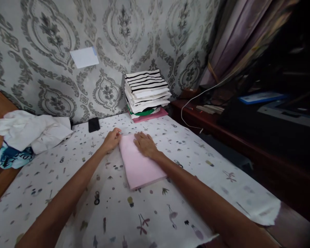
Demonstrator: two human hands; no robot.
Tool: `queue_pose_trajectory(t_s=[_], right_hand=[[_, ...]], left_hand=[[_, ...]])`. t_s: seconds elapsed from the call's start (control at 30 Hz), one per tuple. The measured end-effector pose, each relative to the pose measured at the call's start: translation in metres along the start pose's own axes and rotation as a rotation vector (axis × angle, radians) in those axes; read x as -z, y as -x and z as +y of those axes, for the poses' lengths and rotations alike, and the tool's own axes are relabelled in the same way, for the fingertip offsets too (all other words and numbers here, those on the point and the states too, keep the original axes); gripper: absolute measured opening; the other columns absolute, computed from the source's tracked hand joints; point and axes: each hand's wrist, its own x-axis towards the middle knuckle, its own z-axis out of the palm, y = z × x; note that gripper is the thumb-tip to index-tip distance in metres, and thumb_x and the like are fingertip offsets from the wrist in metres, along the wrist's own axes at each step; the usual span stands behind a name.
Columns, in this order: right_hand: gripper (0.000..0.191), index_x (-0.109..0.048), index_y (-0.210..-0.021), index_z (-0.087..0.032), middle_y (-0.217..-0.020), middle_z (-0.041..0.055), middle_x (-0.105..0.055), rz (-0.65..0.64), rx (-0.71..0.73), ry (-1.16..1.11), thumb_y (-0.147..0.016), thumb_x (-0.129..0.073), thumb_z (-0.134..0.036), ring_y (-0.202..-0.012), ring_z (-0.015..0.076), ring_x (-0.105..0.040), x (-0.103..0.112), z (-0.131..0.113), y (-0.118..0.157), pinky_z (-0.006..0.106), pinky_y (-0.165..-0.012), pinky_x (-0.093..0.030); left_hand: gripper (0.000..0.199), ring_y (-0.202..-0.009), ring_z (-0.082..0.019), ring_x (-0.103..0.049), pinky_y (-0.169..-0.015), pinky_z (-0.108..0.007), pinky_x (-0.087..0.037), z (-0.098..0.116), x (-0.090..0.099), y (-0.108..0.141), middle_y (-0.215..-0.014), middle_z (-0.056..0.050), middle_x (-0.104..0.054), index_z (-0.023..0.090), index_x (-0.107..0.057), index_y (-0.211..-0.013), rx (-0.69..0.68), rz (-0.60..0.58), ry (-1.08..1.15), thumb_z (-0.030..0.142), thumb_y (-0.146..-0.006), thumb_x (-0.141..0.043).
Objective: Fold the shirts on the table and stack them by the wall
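Note:
A pink cloth, folded into a neat flat rectangle, lies in the middle of the patterned white sheet. My right hand rests flat on its upper part, palm down, fingers stretched out. At the cloth's far left corner is my left hand, its fingers curled together and closed at the edge; the fingertips are partly hidden. Beyond both hands stands a stack of folded clothes, with black-striped white pieces on top and green and pink ones at the bottom.
White crumpled clothes lie at the left above a blue patterned cloth. A black phone-like object sits near the papered wall. On the right, a white cable hangs by a dark red wooden shelf.

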Motion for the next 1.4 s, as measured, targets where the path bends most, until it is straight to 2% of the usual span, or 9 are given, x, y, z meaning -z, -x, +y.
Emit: queue_pose_trajectory(t_s=[0.17,0.3,0.53,0.67,0.73,0.9,1.0,1.23,1.4], right_hand=[[0.053,-0.037,-0.151,-0.014,-0.160,0.0118,-0.031,-0.039,-0.011,0.011,-0.104,-0.023,-0.036,-0.150,0.0230,-0.019,0.000,0.001,0.000,0.046,-0.120,-0.013],[0.054,-0.035,-0.152,-0.015,-0.162,0.0115,-0.027,-0.057,-0.013,0.006,-0.104,-0.023,-0.038,-0.151,0.0235,-0.016,0.001,0.000,0.000,0.047,-0.120,-0.011],[0.052,-0.039,-0.150,-0.018,-0.162,0.0101,-0.028,-0.047,-0.001,0.017,-0.104,-0.022,-0.038,-0.151,0.0227,-0.016,-0.001,0.002,0.001,0.046,-0.120,-0.012],[0.053,-0.041,-0.148,-0.016,-0.161,0.0118,-0.029,-0.033,0.010,0.016,-0.103,-0.023,-0.037,-0.151,0.0252,-0.017,-0.003,0.002,0.001,0.049,-0.120,-0.013],[0.053,-0.041,-0.148,-0.015,-0.161,0.0123,-0.029,-0.018,0.018,0.015,-0.103,-0.023,-0.037,-0.151,0.0260,-0.017,-0.004,0.002,0.001,0.050,-0.120,-0.013],[0.053,-0.042,-0.147,-0.015,-0.160,0.0130,-0.030,-0.016,0.029,-0.001,-0.103,-0.024,-0.038,-0.150,0.0268,-0.018,-0.007,0.003,-0.001,0.051,-0.119,-0.014],[0.052,-0.044,-0.146,-0.015,-0.160,0.0128,-0.031,-0.014,0.030,-0.006,-0.103,-0.024,-0.038,-0.150,0.0264,-0.018,-0.006,0.003,0.000,0.051,-0.120,-0.013],[0.052,-0.044,-0.145,-0.016,-0.159,0.0122,-0.032,-0.004,0.039,0.020,-0.103,-0.023,-0.037,-0.150,0.0261,-0.020,-0.004,0.001,0.002,0.050,-0.119,-0.015],[0.053,-0.040,-0.149,-0.017,-0.162,0.0107,-0.027,-0.025,0.010,0.020,-0.103,-0.021,-0.038,-0.151,0.0237,-0.016,-0.004,0.002,0.003,0.048,-0.120,-0.012]], left_hand=[[0.031,-0.063,-0.016,-0.054,-0.057,-0.026,-0.044,-0.013,-0.006,-0.024,-0.074,0.001,-0.060,0.020,-0.061,-0.110,0.010,-0.172,0.027,0.037,-0.088,-0.046],[0.034,-0.067,-0.017,-0.056,-0.059,-0.025,-0.042,-0.007,-0.017,-0.032,-0.079,-0.001,-0.065,0.020,-0.066,-0.104,-0.014,-0.246,-0.003,0.042,-0.088,-0.046],[0.030,-0.074,-0.020,-0.054,-0.070,-0.030,-0.039,-0.031,0.010,-0.037,-0.075,-0.004,-0.064,0.020,-0.060,-0.075,-0.002,-0.083,-0.158,0.040,-0.088,-0.042],[0.031,-0.072,-0.020,-0.053,-0.068,-0.030,-0.037,-0.033,0.033,-0.004,-0.071,-0.003,-0.060,0.020,-0.059,-0.082,0.035,0.036,-0.195,0.037,-0.092,-0.037],[0.029,-0.066,-0.017,-0.051,-0.065,-0.028,-0.037,-0.016,0.032,0.028,-0.069,-0.001,-0.058,0.019,-0.060,-0.087,-0.082,0.038,-0.180,0.037,-0.094,-0.038],[0.021,-0.061,-0.014,-0.052,-0.063,-0.028,-0.039,0.054,0.011,0.124,-0.065,0.001,-0.061,0.019,-0.063,-0.090,-0.838,-0.110,-0.337,0.023,-0.097,-0.044],[0.017,-0.058,-0.015,-0.053,-0.063,-0.030,-0.040,0.078,0.003,0.166,-0.062,0.001,-0.063,0.018,-0.064,-0.093,-1.078,-0.069,-0.636,0.009,-0.091,-0.049],[0.018,-0.054,-0.020,-0.056,-0.057,-0.033,-0.039,0.081,-0.010,0.183,-0.060,-0.005,-0.061,0.009,-0.064,-0.097,-0.927,-0.067,-1.005,0.005,-0.085,-0.050],[0.028,-0.058,-0.021,-0.055,-0.062,-0.036,-0.040,0.077,-0.012,0.190,-0.064,-0.008,-0.062,0.015,-0.062,-0.086,-0.815,-0.312,-0.845,-0.001,-0.086,-0.039]])
